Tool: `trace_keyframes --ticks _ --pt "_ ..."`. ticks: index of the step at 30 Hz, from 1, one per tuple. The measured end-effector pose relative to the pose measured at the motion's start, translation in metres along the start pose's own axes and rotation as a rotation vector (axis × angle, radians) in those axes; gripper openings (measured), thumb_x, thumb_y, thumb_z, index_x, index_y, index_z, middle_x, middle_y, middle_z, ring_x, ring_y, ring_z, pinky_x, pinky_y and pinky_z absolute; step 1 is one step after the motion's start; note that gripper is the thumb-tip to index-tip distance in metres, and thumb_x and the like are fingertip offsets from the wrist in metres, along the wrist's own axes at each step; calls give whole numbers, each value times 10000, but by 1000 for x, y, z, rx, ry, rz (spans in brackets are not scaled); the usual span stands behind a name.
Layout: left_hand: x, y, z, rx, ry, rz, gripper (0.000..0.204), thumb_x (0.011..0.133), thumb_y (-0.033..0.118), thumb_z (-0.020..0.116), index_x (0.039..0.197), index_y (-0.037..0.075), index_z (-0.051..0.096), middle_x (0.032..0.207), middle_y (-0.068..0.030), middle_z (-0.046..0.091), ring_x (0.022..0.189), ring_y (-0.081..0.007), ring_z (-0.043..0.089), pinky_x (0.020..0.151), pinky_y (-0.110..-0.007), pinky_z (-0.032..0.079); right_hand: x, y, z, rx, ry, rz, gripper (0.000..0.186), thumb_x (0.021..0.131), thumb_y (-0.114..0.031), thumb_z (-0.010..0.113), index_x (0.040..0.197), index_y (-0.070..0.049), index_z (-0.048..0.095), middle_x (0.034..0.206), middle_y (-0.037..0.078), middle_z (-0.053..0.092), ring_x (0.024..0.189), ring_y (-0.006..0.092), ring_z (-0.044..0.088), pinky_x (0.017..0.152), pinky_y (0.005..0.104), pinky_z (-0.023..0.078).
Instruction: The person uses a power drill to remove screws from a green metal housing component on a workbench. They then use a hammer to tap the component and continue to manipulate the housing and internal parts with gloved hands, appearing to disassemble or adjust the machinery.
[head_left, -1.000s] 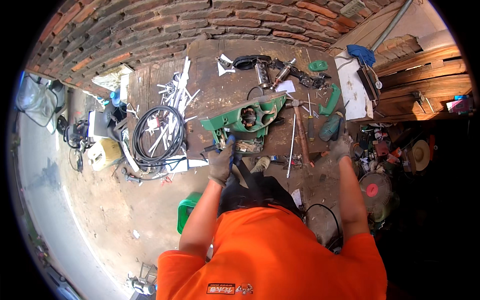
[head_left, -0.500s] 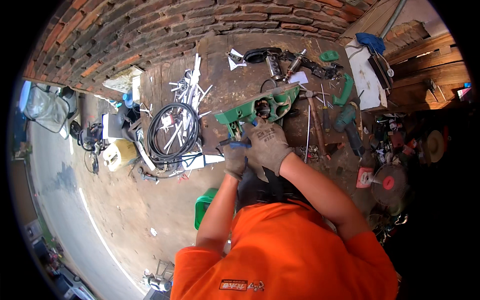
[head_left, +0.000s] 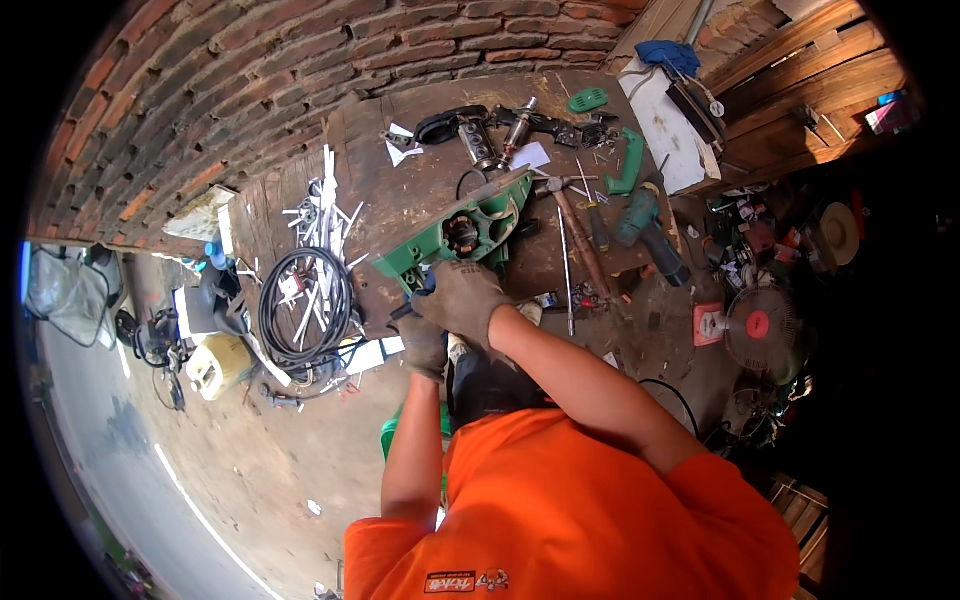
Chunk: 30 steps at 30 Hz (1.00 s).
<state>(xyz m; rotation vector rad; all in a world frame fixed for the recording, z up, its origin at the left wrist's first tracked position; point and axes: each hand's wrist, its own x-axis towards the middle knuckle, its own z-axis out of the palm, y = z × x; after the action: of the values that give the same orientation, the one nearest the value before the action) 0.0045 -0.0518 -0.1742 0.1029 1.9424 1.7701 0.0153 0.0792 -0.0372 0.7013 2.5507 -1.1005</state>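
Note:
A long green power-tool housing [head_left: 400, 268] lies slanted at the bench's near edge. Copper windings [head_left: 462, 234] show inside its round opening. Both my hands wear grey-brown work gloves and are at its near left end. My right hand [head_left: 468, 302] is closed, its fingers curled at the housing's near edge; what they pinch is hidden. Just below it, my left hand [head_left: 425, 345] is closed around a small blue-and-black piece [head_left: 424, 285], of which little shows, so its kind is unclear.
On the wooden bench [head_left: 390, 195] lie a coil of black cable [head_left: 348, 318], white strips [head_left: 326, 200], a hammer [head_left: 583, 245], a screwdriver [head_left: 598, 225], a cordless drill [head_left: 645, 230], a motor armature [head_left: 520, 128] and a green handle shell [head_left: 627, 165]. A fan [head_left: 762, 325] stands at right.
The view has shifted, so the bench appears turned and moved left. My hands stay together at the housing's near edge, the right one lying more over the left.

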Motion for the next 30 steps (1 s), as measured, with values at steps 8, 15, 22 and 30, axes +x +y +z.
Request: trace_keyframes --ticks 8,15,22,30 --pt "-9 37 -2 -304 -172 -100 129 879 37 676 977 -48 679 873 -76 700 703 -146 652 622 -288 535 -4 17 -5 305 60 1 362 782 -320 687 875 29 706 755 206 680 682 309 668 675 400 520" --pt "-18 58 -2 -237 -206 -155 179 880 100 728 993 -36 698 857 -89 727 695 -162 682 639 -268 532 -17 105 -99 567 223 165 272 850 -271 727 854 1 720 688 18 636 613 81 550 562 278 453" --pt "-26 52 -10 -295 -225 -193 197 910 68 678 1080 -18 628 924 -92 712 793 -171 691 698 -290 569 23 244 -151 -221 488 519 542 823 -435 651 1139 4 640 1091 238 689 1064 413 643 910 462 499" --pt "-51 88 -10 239 -140 -202 138 942 96 663 1044 11 627 818 -21 649 672 -84 619 563 -228 482 33 242 -157 -469 345 460 501 856 -456 623 1068 -5 683 1095 224 695 1041 383 665 915 476 514"
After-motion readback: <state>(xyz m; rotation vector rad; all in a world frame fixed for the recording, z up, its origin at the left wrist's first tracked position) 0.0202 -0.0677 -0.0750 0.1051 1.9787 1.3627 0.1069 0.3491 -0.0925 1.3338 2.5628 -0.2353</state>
